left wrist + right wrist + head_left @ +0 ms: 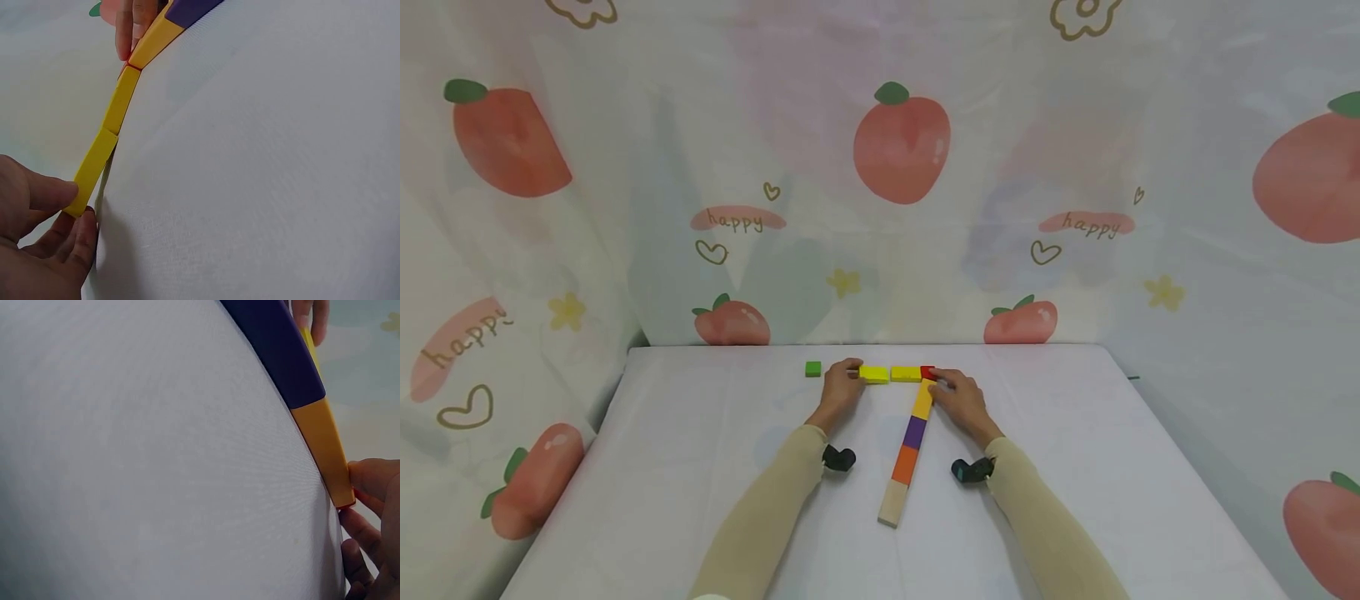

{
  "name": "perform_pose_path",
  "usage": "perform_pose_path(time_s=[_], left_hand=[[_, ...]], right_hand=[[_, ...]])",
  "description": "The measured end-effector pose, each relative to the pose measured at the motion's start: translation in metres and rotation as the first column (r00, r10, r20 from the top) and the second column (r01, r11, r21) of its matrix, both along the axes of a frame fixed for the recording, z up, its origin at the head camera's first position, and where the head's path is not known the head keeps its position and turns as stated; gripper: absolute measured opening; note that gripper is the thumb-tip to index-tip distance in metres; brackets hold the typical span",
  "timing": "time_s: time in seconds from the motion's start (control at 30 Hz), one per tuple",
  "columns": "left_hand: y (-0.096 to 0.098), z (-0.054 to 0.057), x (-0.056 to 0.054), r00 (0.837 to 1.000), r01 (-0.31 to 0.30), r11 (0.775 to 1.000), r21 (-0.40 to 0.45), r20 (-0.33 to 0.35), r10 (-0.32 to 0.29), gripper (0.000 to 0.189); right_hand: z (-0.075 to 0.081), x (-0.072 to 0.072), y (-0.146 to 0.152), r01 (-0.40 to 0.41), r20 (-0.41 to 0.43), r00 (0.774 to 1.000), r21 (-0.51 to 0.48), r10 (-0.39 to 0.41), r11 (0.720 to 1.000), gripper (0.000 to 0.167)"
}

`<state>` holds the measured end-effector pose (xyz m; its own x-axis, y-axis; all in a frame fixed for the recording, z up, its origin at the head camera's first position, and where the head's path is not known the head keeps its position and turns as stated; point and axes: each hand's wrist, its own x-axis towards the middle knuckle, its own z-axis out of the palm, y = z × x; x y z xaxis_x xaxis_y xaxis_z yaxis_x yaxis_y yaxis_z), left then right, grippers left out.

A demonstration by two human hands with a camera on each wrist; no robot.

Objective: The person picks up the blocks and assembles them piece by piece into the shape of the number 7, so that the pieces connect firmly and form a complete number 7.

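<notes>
Between thumb and fingers, my left hand (841,393) pinches a bright yellow block (874,375) by its left end. In the left wrist view, the far end of that block meets a second yellow block (121,100), slightly stepped. A small red block (927,372) sits at the right end of this row, where my right hand (964,404) grips it with thumb and fingers. The right thumb also lies against an orange-yellow block (325,450), which begins a slanting line toward me: purple block (914,432), orange block (905,465), plain wood block (892,503).
A green block (812,368) lies by itself left of my left hand, near the table's back edge. White cloth covers the table (1060,500). A printed curtain (925,267) stands behind it and along both sides.
</notes>
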<state>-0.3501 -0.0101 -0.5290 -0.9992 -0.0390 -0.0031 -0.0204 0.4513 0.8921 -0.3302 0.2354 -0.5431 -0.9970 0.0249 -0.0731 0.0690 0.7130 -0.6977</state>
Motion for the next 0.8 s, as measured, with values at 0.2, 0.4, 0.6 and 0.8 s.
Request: perform_pose_path(time_s=[0.2,0.4,0.6,0.8], left_hand=[[0.0058,-0.0005,0.0003,1.0,-0.012,1.0,-0.028,-0.026,0.011,0.035],[0.009,-0.0003,-0.0004,0.997,-0.026,0.997,-0.068,-0.07,0.021,0.035],[0.0099,-0.002,-0.002,0.997,-0.032,0.994,-0.108,-0.071,0.024,0.033],[0.0104,-0.004,-0.0027,0.997,-0.045,0.992,-0.114,-0.064,0.038,0.032]], right_hand=[[-0.0002,0.0004,0.0002,-0.014,-0.01,1.0,0.006,0.014,1.0,0.049],[-0.0011,-0.0009,0.0,-0.005,-0.01,1.0,-0.009,0.005,1.0,0.048],[-0.0004,-0.0005,0.0003,-0.015,-0.018,1.0,-0.001,0.015,1.0,0.049],[-0.0009,-0.0008,0.0005,-0.006,-0.015,1.0,-0.002,0.006,1.0,0.048]])
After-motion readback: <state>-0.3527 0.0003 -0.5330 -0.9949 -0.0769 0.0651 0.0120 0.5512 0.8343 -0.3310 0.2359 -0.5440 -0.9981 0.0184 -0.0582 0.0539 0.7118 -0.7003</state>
